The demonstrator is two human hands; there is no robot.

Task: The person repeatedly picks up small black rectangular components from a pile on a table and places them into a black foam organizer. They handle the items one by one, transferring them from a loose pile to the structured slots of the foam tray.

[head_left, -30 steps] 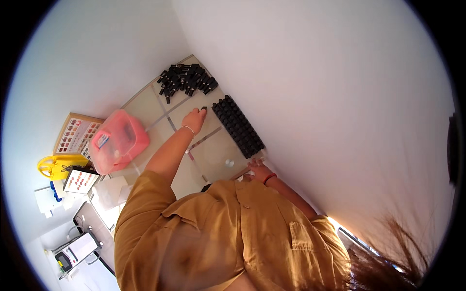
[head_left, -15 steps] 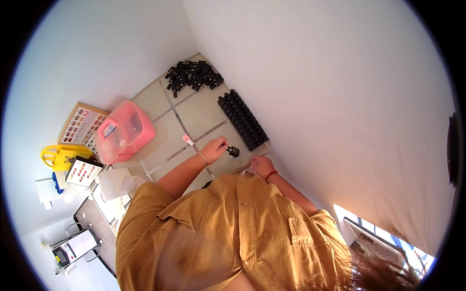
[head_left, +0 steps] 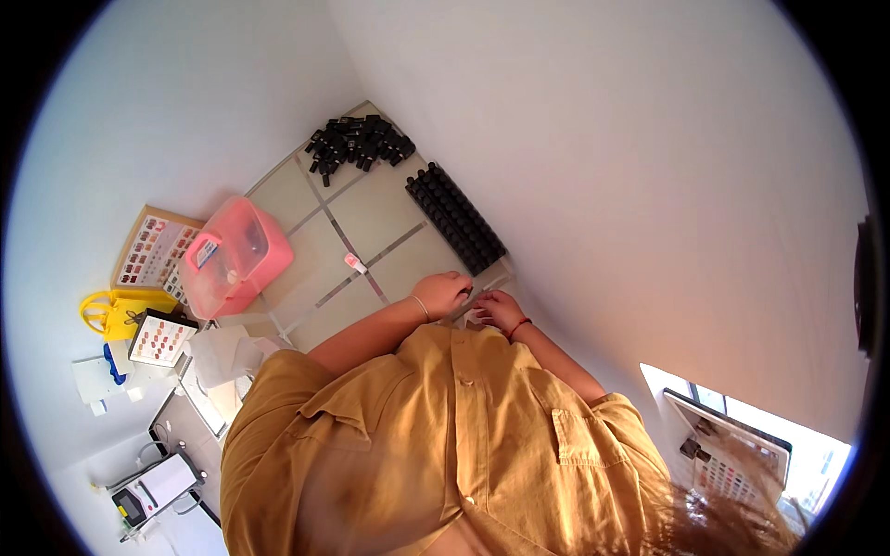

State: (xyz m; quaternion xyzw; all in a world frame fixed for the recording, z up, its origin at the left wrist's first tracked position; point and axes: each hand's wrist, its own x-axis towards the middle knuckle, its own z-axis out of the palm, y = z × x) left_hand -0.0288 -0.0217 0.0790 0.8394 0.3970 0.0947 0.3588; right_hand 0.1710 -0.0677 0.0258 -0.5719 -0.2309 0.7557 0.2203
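Observation:
Near the table's front edge my left hand (head_left: 443, 295) is closed around a small black nail polish bottle (head_left: 469, 290); only a dark bit of it shows at the fingertips. Close beside it on the right, my right hand (head_left: 500, 310) has its fingers curled together. A pale scrap (head_left: 474, 317) shows by those fingers, but what they grip is not clear. Just beyond my hands, black bottles stand in a tight block of rows (head_left: 454, 218) along the wall. Farther back lies a loose heap of black bottles (head_left: 357, 146).
A small pink-and-white bottle (head_left: 355, 263) lies mid-table. To the left are a clear-lidded pink case (head_left: 264, 264), colour sample boards (head_left: 159, 250) and a yellow bag (head_left: 128, 315). White walls border the table at the back and right.
My left hand has drawn the black bottle right and slightly nearer, up to my right hand. The bottle, plainly visible before, is now mostly hidden. The view has shifted slightly.

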